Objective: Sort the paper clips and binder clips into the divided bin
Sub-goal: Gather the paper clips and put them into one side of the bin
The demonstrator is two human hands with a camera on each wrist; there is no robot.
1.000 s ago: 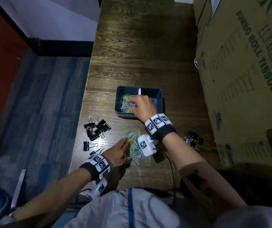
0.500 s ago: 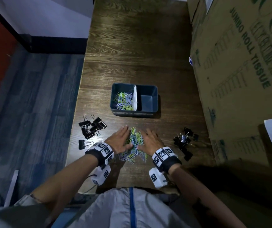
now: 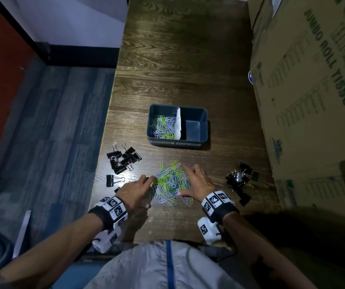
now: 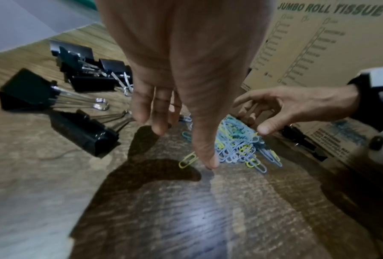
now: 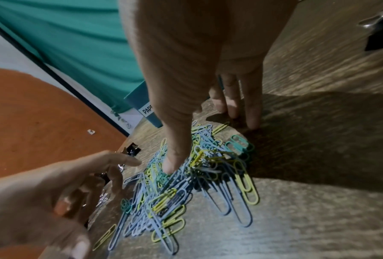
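Two hands bracket the loose heap of paper clips (image 3: pixel 170 184) at the near edge of the counter (image 3: pixel 188 59). The left hand (image 3: pixel 135 190) sits at the heap's 9 o'clock, its fingers (image 4: pixel 155 112) straight, slightly spread and reaching toward the clips, holding nothing. The right hand (image 3: pixel 198 184) sits at 3 o'clock, fingers (image 5: pixel 251 105) extended with tips down on the counter at the heap's far edge and the thumb resting on the clips; it too holds nothing, as far as the views show. Both look set to rake the heap together for a scoop.

One cluster of black binder clips (image 3: pixel 123 159) lies at the heap's 10 o'clock, with a lone binder clip (image 3: pixel 113 180) just nearer; a second cluster (image 3: pixel 240 179) lies at 3 o'clock, near the cardboard box (image 3: pixel 313 90).

Farther out, at 12 o'clock, stands the divided bin (image 3: pixel 177 142). Its left compartment already holds a layer of paper clips; its right compartment looks bare.

By my reckoning the job is under halfway: a sizeable share of paper clips is still on the counter, and none of the binder clips appear to be sorted yet.
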